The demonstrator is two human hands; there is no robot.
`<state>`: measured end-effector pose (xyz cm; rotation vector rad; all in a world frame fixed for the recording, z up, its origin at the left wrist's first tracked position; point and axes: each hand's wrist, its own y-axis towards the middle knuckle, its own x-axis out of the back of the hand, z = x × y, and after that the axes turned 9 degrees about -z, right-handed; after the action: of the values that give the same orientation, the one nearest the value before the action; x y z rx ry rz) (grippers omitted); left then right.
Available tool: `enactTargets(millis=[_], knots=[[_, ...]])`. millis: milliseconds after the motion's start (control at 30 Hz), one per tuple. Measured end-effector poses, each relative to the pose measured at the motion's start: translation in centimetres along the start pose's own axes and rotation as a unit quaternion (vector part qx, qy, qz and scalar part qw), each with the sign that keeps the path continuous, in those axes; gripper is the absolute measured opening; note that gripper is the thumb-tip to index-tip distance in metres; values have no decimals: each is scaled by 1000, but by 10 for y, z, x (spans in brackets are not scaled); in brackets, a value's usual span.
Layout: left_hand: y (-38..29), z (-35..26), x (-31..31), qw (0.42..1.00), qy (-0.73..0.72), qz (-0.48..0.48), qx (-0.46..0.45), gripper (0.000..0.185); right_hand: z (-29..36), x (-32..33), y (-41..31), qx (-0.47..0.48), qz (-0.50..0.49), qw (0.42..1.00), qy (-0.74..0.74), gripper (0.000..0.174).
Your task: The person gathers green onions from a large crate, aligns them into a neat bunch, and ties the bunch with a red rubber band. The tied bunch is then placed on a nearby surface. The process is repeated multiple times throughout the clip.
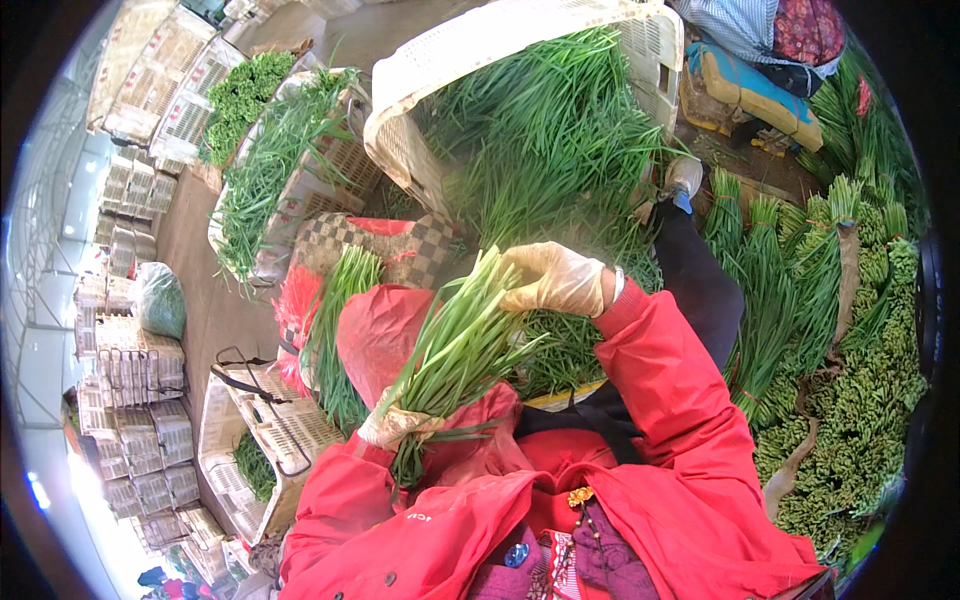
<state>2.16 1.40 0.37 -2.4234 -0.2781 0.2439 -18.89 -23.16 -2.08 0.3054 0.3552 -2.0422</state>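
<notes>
A loose bunch of green chive-like stalks (457, 341) slants across my lap, its pale cut ends up and its leaf tips down. My left hand (401, 424), in a thin pale glove, is closed around the lower leafy part. At the upper right of the bunch, my gloved right hand (555, 279) is curled with thumb and fingers against the pale ends; whether it pinches any stalks is hidden. Another bundle of the same greens (345, 322) lies left of my red-covered knee (379, 330). Loose green leaves (562, 352) lie between my legs.
Ahead, a tipped white plastic crate (517, 37) spills long greens (555, 112). A filled crate (277, 172) and red plastic ties (296, 322) are to the left, with another crate (262, 442) nearer. Tied bundles (772, 300) crowd the right side. Stacked crates (142, 367) line the far left.
</notes>
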Motion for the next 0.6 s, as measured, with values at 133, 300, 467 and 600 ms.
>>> enactTargets(millis=[133,300,467,600], knots=[[0,2,-1,1000,-1,-4,15,48,-8,-7,-10,57,-32,995,71,20],[2,2,-1,1000,0,-2,23,50,-23,-10,-12,87,-149,984,42,18],[1,2,0,999,-5,-8,40,51,-16,23,-11,123,-283,949,60,17],[3,2,-3,999,-5,-16,50,53,2,55,-23,52,-362,931,9,18]])
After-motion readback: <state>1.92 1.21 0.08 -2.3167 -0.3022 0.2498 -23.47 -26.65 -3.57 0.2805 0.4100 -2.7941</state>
